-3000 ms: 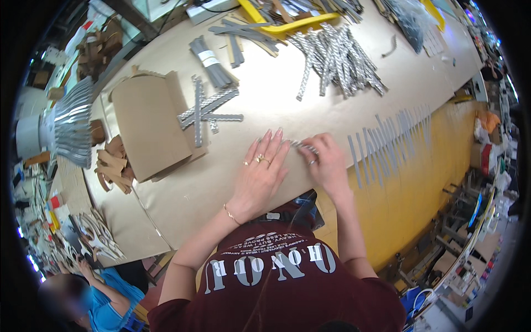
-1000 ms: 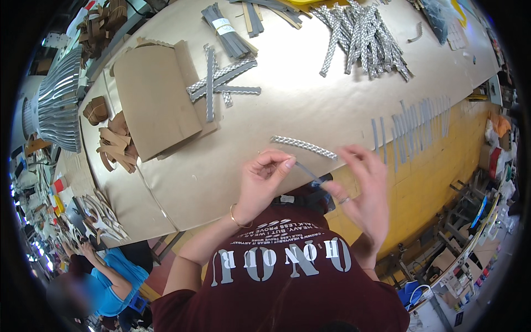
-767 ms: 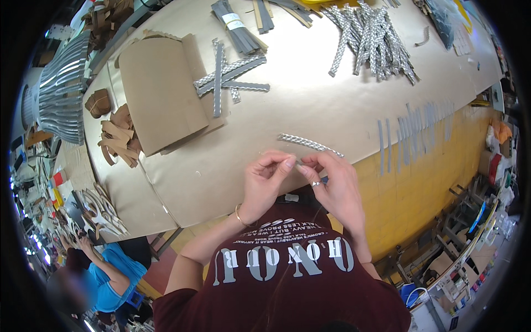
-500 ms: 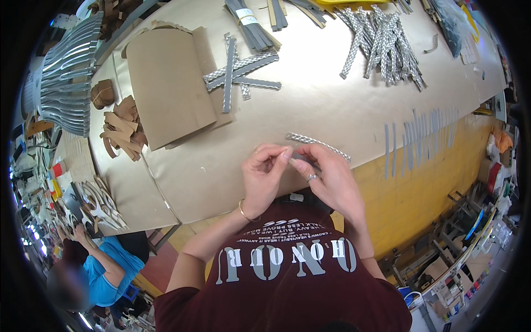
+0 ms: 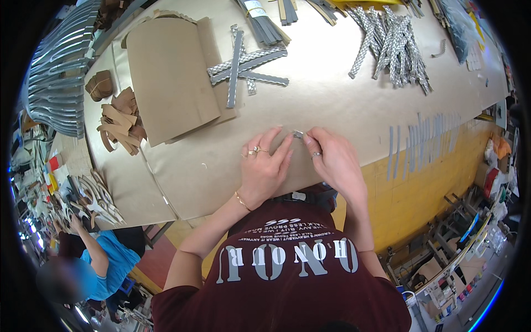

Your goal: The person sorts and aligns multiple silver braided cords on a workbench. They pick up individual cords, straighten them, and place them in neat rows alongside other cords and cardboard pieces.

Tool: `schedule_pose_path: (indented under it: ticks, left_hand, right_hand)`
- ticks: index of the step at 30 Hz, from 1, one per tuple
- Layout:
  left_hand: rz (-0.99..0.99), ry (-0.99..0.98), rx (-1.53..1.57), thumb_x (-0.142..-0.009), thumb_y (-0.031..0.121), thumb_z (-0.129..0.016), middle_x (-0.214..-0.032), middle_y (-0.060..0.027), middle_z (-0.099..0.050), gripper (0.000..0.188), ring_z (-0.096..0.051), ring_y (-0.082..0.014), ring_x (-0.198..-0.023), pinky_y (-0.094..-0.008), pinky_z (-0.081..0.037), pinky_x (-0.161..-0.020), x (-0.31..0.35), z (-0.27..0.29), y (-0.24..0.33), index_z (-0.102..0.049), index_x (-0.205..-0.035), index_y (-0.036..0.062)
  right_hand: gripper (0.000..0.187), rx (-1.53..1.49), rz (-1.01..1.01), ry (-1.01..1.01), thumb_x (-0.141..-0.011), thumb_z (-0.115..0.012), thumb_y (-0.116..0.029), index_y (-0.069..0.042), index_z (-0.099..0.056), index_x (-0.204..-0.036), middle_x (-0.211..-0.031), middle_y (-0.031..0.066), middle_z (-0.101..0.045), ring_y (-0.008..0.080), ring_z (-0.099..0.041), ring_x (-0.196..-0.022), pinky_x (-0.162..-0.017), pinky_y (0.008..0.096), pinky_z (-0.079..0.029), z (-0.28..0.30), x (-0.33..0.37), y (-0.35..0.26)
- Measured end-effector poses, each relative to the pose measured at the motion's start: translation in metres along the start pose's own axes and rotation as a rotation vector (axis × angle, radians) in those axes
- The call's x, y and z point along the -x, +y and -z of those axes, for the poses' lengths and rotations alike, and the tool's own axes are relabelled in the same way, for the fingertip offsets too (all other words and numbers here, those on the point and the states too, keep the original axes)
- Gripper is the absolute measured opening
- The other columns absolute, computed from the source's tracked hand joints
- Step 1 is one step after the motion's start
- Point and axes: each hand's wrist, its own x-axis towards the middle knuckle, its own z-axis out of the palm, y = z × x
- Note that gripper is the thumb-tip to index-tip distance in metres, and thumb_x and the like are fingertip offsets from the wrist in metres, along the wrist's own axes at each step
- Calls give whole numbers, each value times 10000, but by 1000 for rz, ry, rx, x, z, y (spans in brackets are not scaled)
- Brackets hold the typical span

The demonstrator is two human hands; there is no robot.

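Note:
My left hand [image 5: 264,166] lies fingers-forward on the brown paper covering the table [image 5: 332,105], rings on two fingers. My right hand [image 5: 333,159] is close beside it, to the right. Between the fingertips of both hands a short end of a silver zigzag metal strip [image 5: 298,134] shows; both hands pinch it against the paper. The rest of the strip is hidden under my fingers.
Crossed silver strips [image 5: 243,66] lie ahead beside a cardboard folder [image 5: 171,77]. A heap of zigzag strips [image 5: 387,44] sits far right. Grey strips [image 5: 420,138] line the near edge. Brown cardboard scraps [image 5: 121,122] and stacked grey ribbed pieces [image 5: 61,72] are left. A person in blue [image 5: 99,260] is below left.
A second ago the long strip stretched between my raised hands. My hands have since come together and dropped onto the paper, so only a short end shows.

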Motion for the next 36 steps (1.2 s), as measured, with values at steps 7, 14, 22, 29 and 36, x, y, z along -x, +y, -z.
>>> schedule_pose_path:
  ticks: [7,14,22,29,36]
  left_hand:
    - [-7,-12,-27,-812,165,-733,-1272,-93,-591,372,-554,-271,-1060,-383,-377,-944,3,-3,0,-699,-1182,138]
    - [-7,-18,-18,-816,162,-730,-1283,-90,-582,387,-542,-268,-1075,-380,-368,-948,3,-2,-1,-687,-1200,137]
    - [-2,-23,-13,-819,161,-730,-1288,-83,-578,389,-539,-268,-1083,-382,-362,-956,3,-2,0,-681,-1204,135]
    - [-18,-31,-21,-823,168,-725,-1301,-86,-568,428,-530,-266,-1096,-385,-364,-951,3,-1,0,-661,-1246,168]
    - [-40,-67,-96,-841,169,-700,-1311,-94,-560,438,-528,-265,-1079,-384,-368,-937,2,-3,3,-650,-1276,184]
  right_hand:
    - [197,88,-26,-57,-955,-546,-194,-31,-642,-903,-800,159,-653,381,-620,-745,-726,470,-446,0,-4,-1]
    - [201,124,-24,-45,-950,-562,-208,-43,-666,-903,-729,150,-642,361,-618,-710,-706,434,-422,0,-5,-3]
    - [207,142,-40,-32,-950,-560,-219,-52,-672,-900,-721,131,-647,341,-625,-725,-756,428,-404,-1,-5,-5]
    - [211,164,-45,-23,-945,-562,-233,-61,-667,-883,-720,121,-651,335,-631,-728,-755,434,-402,-3,-6,-5]
    - [205,189,-19,7,-942,-563,-239,-70,-662,-879,-720,117,-657,338,-636,-727,-762,440,-403,-5,-4,-5]
